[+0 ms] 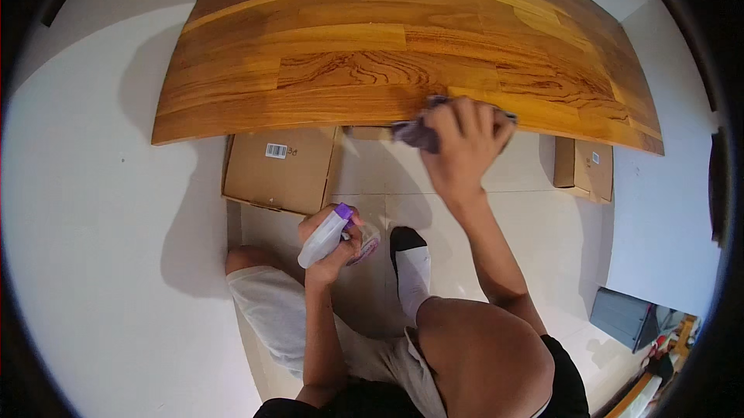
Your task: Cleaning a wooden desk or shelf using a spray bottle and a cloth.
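Observation:
A glossy wooden tabletop made of joined strips spans the upper part of the view. My right hand presses a dark grey cloth to its front edge, right of the middle; the hand looks slightly blurred. Lower and to the left, my left hand is closed around a spray bottle with a white and purple trigger head. The bottle's clear body shows partly behind the fingers. It is held above the floor, apart from the tabletop.
Below the tabletop's left part lies a cardboard box with a barcode label. Another cardboard box is at the right. White walls flank both sides. My bent legs and socked foot are on the tiled floor. A grey container stands at lower right.

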`<state>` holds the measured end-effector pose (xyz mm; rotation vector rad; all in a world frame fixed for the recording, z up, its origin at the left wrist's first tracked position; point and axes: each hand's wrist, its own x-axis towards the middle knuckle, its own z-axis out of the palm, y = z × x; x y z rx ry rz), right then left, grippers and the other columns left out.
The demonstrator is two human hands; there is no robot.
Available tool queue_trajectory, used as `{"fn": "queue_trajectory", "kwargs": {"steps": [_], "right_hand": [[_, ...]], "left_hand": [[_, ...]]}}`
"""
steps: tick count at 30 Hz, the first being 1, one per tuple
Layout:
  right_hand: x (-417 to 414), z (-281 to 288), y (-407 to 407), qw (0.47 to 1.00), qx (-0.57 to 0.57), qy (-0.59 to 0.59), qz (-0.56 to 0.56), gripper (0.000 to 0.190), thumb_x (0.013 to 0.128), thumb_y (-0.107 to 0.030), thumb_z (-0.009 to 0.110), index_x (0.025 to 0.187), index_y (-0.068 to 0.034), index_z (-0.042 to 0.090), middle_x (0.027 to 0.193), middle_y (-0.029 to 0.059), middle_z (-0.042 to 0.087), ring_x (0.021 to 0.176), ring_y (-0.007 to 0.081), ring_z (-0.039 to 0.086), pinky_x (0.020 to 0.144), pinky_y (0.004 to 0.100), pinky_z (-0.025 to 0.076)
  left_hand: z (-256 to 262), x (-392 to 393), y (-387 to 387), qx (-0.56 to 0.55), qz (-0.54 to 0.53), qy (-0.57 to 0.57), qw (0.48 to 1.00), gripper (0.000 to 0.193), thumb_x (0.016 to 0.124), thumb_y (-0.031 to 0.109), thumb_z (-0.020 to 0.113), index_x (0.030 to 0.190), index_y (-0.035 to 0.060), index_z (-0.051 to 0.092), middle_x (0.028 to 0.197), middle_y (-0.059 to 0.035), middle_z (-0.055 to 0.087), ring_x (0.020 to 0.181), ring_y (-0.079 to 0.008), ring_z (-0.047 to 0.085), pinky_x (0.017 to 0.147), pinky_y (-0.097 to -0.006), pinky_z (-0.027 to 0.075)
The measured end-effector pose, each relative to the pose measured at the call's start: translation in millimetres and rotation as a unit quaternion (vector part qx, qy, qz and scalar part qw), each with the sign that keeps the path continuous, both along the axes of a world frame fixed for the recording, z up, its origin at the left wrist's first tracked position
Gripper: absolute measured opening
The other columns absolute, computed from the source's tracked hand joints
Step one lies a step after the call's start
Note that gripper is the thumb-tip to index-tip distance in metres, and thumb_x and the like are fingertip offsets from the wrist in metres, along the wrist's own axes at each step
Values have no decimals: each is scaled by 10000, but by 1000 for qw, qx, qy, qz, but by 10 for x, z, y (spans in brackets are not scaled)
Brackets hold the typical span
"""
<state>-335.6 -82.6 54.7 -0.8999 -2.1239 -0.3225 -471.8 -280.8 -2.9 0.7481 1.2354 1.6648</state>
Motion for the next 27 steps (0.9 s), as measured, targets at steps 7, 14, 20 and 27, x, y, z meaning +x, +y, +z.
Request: {"fn": "queue_trajectory", "kwargs": {"steps": [7, 14, 20, 27], "right_hand": [[-762, 190, -149, 979, 3, -102, 175, 451, 622, -132, 767, 1036, -206, 603, 1003, 22, 562, 976, 249, 541, 838, 446, 354], [-383, 282, -50, 978, -95, -47, 181, 468, 599, -96, 778, 1030, -194, 621, 1050, 25, 577, 1027, 264, 545, 851, 437, 363], [414, 470, 184, 991, -127, -10, 27, 481, 582, -92, 837, 1018, -143, 639, 1021, 52, 622, 1044, 308, 575, 903, 433, 417], [545, 375, 46, 990, -137, -36, 13, 517, 651, 27, 750, 1136, -122, 651, 1162, 65, 608, 1154, 298, 564, 1043, 469, 374]], "left_hand": [[41, 31, 45, 16, -7, 10, 1000, 285, 688, 57, 609, 957, -30, 650, 668, -43, 595, 571, -108, 557, 548, -252, 458], [46, 49, 8, -2, 4, 26, 1000, 294, 681, 44, 583, 956, -35, 648, 659, -50, 594, 563, -106, 552, 545, -251, 456], [19, -19, -27, 9, 2, 18, 1000, 306, 663, 33, 569, 951, -31, 651, 651, -45, 589, 563, -105, 549, 539, -249, 445], [-4, -65, -81, -2, 15, 23, 1000, 284, 654, 15, 575, 923, -14, 661, 674, -31, 586, 587, -93, 546, 559, -238, 437]]}}
